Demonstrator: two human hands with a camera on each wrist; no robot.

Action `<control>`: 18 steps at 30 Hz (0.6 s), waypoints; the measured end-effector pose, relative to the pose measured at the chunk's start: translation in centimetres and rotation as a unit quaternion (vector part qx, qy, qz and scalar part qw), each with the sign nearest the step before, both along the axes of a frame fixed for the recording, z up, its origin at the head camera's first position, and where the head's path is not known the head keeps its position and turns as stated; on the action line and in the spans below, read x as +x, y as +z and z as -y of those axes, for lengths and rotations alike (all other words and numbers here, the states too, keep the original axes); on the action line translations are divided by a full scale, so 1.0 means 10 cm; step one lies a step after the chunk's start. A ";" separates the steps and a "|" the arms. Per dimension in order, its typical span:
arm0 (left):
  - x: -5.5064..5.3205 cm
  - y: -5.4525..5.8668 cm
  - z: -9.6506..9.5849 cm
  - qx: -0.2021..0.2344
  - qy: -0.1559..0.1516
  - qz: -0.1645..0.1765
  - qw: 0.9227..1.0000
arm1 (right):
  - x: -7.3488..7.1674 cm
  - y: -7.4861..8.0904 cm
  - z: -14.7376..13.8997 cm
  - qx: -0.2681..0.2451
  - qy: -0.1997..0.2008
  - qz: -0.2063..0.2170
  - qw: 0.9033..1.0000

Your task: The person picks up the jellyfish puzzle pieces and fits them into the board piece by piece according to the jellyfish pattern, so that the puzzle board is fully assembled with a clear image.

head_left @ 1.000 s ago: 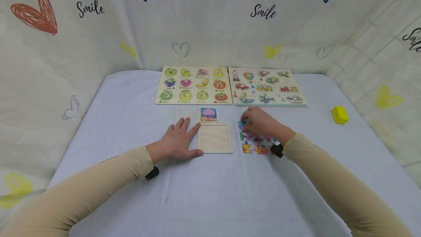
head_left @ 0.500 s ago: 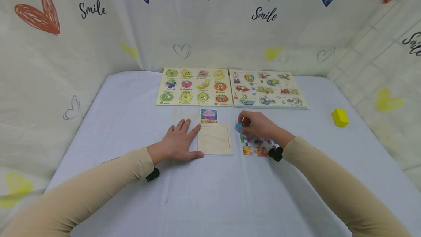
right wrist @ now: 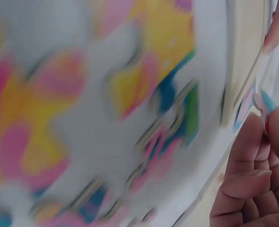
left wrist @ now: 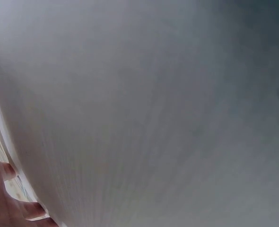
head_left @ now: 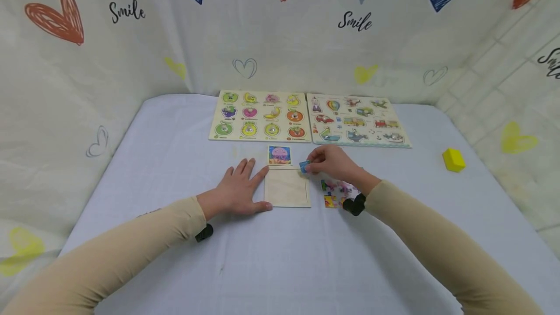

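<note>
A blue jigsaw piece (head_left: 304,166) is pinched between the thumb and fingers of my right hand (head_left: 331,162), over the top right corner of a square wooden puzzle tray (head_left: 286,188). My left hand (head_left: 238,188) lies spread on the table, its thumb and forefinger at the tray's left edge. Just beyond the tray is a small picture card (head_left: 279,155) of a pink jellyfish. Colourful jigsaw pieces (head_left: 330,201) lie right of the tray, partly hidden by my right hand and wrist; the right wrist view shows several loose pieces (right wrist: 35,165) up close, blurred.
At the back of the table lie a fruit puzzle board (head_left: 260,116) and a vehicle puzzle board (head_left: 358,120), side by side. A yellow block (head_left: 453,160) stands at the right. Behind the table hangs a cloth (head_left: 297,28) printed with hearts.
My right hand has picked the blue jigsaw piece from the group and carried it left to the tray's corner. The left hand stays in place.
</note>
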State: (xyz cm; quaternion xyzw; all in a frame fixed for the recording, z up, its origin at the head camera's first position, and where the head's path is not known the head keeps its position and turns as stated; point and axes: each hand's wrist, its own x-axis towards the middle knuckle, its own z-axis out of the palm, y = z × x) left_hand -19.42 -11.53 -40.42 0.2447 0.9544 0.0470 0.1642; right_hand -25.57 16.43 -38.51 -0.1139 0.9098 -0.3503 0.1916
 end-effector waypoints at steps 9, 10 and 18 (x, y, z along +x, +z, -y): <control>-0.02 -0.03 -0.01 -0.007 0.001 0.000 1.000 | 0.02 -0.04 0.32 -0.015 -0.028 0.078 0.996; -0.02 -0.03 -0.01 -0.007 0.002 0.000 1.000 | 0.02 -0.05 0.34 -0.014 -0.028 0.082 0.996; -0.02 -0.01 -0.02 -0.006 0.004 0.007 1.000 | 0.05 -0.05 0.50 -0.011 -0.041 0.116 0.992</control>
